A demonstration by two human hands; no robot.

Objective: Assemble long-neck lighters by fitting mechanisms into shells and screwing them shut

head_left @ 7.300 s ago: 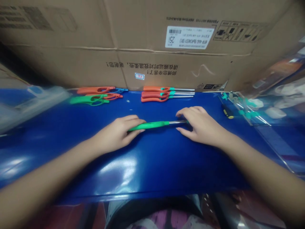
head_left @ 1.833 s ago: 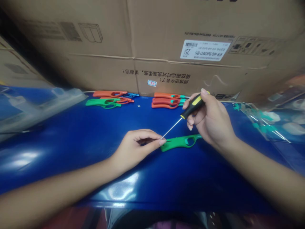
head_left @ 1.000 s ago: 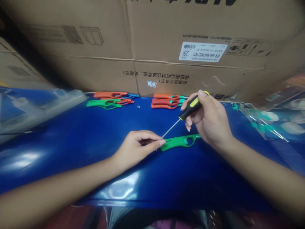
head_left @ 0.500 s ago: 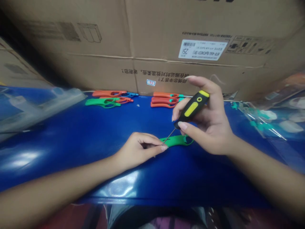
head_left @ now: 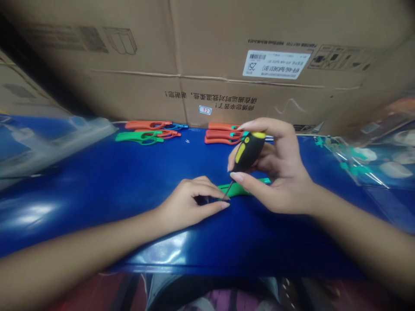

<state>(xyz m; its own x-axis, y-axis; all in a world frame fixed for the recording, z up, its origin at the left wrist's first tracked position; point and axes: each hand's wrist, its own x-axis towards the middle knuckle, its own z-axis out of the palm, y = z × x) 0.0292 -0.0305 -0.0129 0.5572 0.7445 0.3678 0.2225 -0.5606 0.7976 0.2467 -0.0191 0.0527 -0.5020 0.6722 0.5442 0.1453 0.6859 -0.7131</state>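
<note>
Green lighter casing (head_left: pixel 239 190) lies on the blue tabletop (head_left: pixel 129 181) between the hands, partly hidden by the right thumb at its 3 o'clock end. At 9 o'clock, the left hand (head_left: pixel 191 201) has thumb and fingertips close about the tip of a black-and-yellow screwdriver (head_left: pixel 249 153); whether they pinch it or the casing, I can't quite tell. Between 2 and 3 o'clock, the right hand (head_left: pixel 282 177) curls its fingers and thumb around the screwdriver's handle, which leans toward 1 o'clock from the tip. Red casings (head_left: pixel 220 134) rest at 11 o'clock, before the cardboard (head_left: pixel 129 95).
</note>
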